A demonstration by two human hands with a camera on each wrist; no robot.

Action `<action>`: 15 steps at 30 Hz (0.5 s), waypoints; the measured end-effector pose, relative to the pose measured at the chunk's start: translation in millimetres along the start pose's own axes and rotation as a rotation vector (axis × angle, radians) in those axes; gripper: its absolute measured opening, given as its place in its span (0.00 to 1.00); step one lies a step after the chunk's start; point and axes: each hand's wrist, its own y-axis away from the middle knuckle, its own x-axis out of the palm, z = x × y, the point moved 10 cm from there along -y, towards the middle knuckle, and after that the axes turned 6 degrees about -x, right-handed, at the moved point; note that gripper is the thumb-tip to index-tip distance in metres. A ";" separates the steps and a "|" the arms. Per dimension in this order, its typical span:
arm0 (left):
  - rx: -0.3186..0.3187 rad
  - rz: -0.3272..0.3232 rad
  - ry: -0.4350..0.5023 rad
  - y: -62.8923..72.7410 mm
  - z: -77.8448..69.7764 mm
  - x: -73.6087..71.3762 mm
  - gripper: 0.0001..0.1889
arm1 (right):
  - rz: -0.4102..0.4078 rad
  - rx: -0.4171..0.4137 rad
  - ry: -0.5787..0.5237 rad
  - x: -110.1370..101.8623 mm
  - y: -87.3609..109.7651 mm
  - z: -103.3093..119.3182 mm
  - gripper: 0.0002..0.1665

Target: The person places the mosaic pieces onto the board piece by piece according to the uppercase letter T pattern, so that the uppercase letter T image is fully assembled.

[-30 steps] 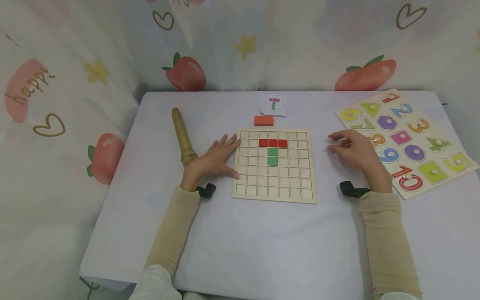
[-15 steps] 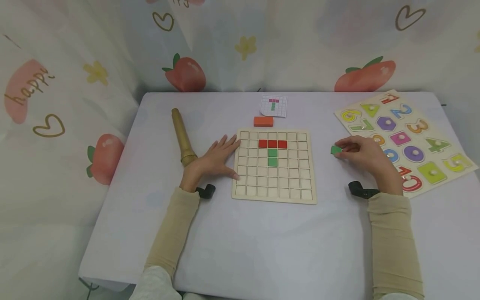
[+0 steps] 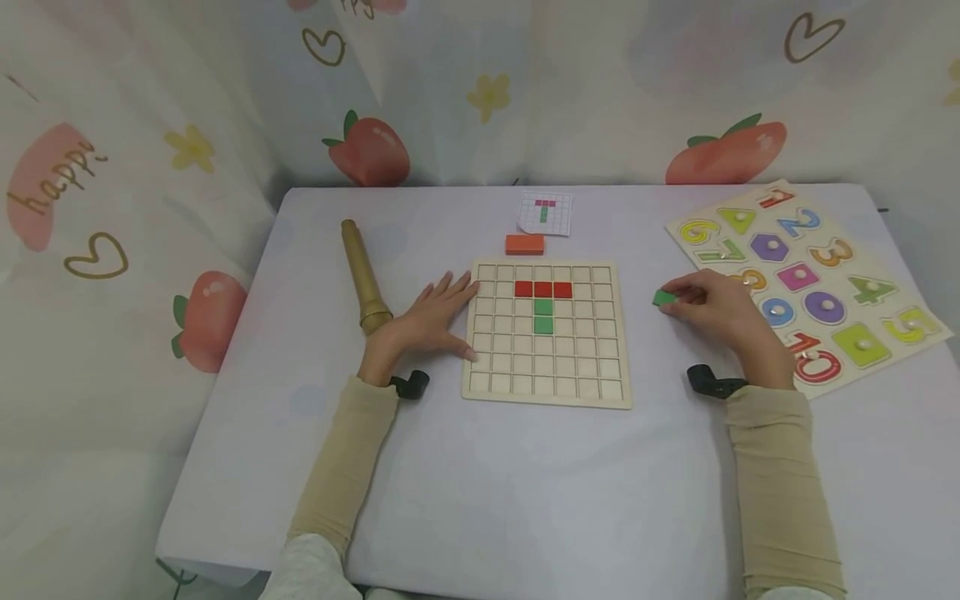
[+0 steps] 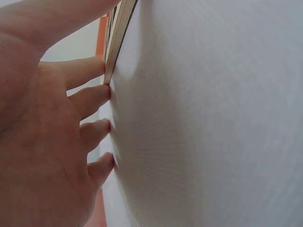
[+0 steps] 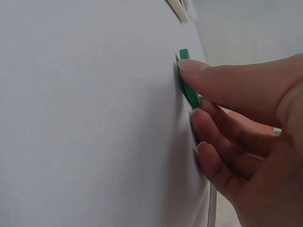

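Observation:
A pale wooden board with a square grid lies on the white table in the head view. A row of red tiles sits in it, with two green tiles below the middle one. The left hand lies with fingers spread at the board's left edge, thumb and index fingertip touching it; the left wrist view shows the fingertips against that edge. Right of the board, the right hand pinches a small green square tile between thumb and fingers, seen edge-on near the tabletop in the right wrist view.
Beyond the board are an orange block and a small card printed with a red and green T. To the left lies a brownish bamboo-like tube. A number and shape puzzle board lies at the right, partly behind the right hand.
A green tile now shows in the right hand's pinch, where none was visible one second ago. That hand drew back to the right, then came slightly left. The left hand stays put.

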 end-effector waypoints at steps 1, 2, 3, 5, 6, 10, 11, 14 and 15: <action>0.000 0.001 -0.002 0.2 -0.1 0.1 0.64 | -0.006 -0.003 0.000 0.5 -0.4 1.8 0.24; -0.001 0.000 -0.002 0.3 0.0 0.2 0.64 | -0.008 -0.008 0.002 1.1 -0.9 3.6 0.24; -0.004 0.000 -0.001 0.4 0.0 0.2 0.64 | -0.009 -0.012 0.004 2.0 -1.4 5.4 0.24; -0.006 -0.004 -0.005 0.0 0.4 0.0 0.64 | -0.011 -0.020 0.005 4.2 -2.7 9.6 0.24; -0.006 -0.005 -0.007 -0.2 0.4 0.0 0.64 | -0.012 -0.026 0.006 5.4 -3.5 12.0 0.24; -0.007 -0.005 -0.006 -0.9 1.0 0.2 0.64 | 0.008 -0.041 -0.005 13.2 -6.4 23.4 0.24; -0.007 -0.005 -0.003 -0.8 0.9 0.2 0.64 | 0.013 -0.048 -0.006 15.1 -7.0 26.9 0.24; -0.006 -0.004 0.003 -0.1 0.2 -0.2 0.65 | 0.014 -0.073 -0.008 19.3 -8.2 37.9 0.23; -0.006 -0.004 0.004 0.2 -0.1 -0.4 0.65 | 0.010 -0.085 -0.007 20.4 -8.6 41.6 0.22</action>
